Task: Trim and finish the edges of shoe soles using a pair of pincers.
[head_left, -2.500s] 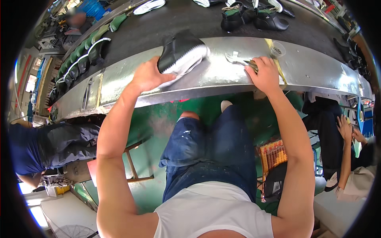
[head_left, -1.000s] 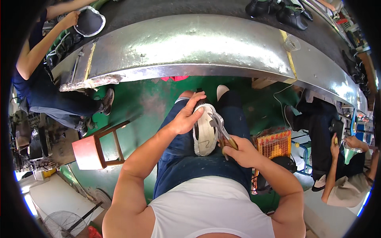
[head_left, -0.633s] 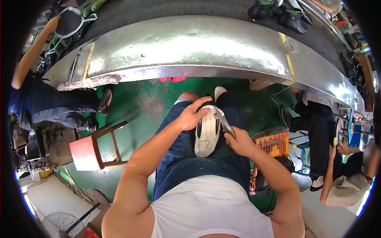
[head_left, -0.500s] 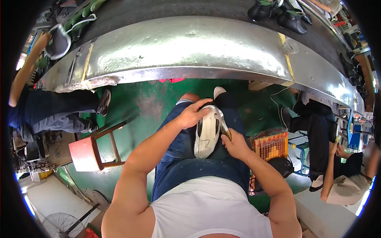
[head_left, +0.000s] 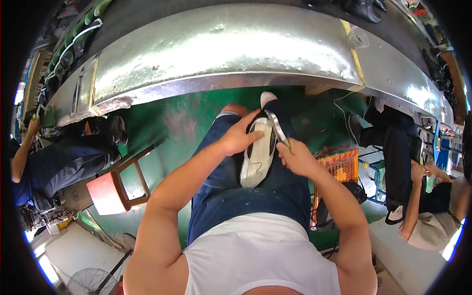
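A shoe (head_left: 257, 160) lies sole up across my thighs, its pale underside with dark edges showing and its toe end toward my lap. My left hand (head_left: 241, 135) clasps its far left part, the thumb over the pale underside and the fingers along the side. My right hand (head_left: 296, 156) is closed round a pair of lasting pliers (head_left: 278, 129), silver with a bent head and a brass-coloured handle part. The head of the pliers is at the far end of the shoe; whether it bites on anything cannot be made out.
A metal-edged conveyor bench (head_left: 221, 49) curves across in front, with a clear plastic cup (head_left: 357, 37) on it. A red-topped stool (head_left: 106, 192) stands left, a beaded seat mat (head_left: 339, 169) right. Co-workers sit on both sides. A fan (head_left: 93, 281) is behind left.
The pliers have turned more upright at the shoe's far end, and my right hand has moved slightly up and right. My left fingers have straightened. The view has tilted down a little.
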`<state>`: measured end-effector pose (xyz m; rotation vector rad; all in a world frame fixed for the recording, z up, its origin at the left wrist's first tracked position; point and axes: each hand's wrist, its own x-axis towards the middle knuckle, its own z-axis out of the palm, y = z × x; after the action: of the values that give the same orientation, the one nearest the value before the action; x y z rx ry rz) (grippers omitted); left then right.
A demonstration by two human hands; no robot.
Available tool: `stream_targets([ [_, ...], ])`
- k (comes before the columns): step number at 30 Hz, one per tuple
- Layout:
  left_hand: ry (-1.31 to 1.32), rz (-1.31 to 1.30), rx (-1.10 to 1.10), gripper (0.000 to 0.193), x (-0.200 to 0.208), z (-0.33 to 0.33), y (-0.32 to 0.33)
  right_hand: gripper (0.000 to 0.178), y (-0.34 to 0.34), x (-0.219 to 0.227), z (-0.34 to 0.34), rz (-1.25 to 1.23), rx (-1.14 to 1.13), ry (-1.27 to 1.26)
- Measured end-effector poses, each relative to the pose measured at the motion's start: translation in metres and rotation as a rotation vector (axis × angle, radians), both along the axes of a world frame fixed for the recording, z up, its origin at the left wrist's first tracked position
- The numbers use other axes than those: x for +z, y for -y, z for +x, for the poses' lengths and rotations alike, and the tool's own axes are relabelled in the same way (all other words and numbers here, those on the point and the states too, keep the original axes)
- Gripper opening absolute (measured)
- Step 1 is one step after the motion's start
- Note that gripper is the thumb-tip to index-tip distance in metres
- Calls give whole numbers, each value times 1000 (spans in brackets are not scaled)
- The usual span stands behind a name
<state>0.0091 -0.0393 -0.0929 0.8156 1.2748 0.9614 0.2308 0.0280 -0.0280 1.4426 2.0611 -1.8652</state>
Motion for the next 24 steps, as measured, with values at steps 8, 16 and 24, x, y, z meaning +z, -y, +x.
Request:
stream_targets([
  [8, -262, -113, 69, 73, -6, 8, 69, 26, 11, 25, 36, -97, 281, 138],
  [16, -61, -128, 14, 102, 7, 25, 88, 53, 26, 23, 43, 409, 651, 114],
  [24, -252, -113, -23, 100, -7, 47, 96, 50, 18, 51, 6, 608, 904, 392],
])
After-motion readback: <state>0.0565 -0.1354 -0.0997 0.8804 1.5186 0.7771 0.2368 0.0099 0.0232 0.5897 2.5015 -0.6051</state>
